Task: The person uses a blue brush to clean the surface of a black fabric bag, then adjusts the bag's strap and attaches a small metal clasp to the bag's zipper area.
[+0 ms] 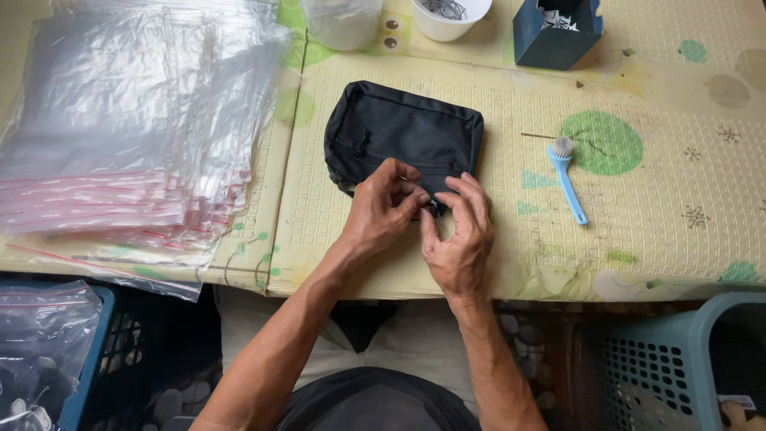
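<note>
Yellow padded mat [638, 223] bears a flat black mesh-fronted fabric pouch [403, 132]; left hand [381, 209] steadies its near edge, right hand [461, 231] fingers pinching the zipper pull.

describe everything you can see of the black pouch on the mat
The black pouch is a flat, rounded-corner rectangle of dark fabric with a mesh-looking panel on top and a zip pull near its left side. It lies flat on the yellow mat. The left hand and right hand both pinch its near edge, where a zip seems to run.
</note>
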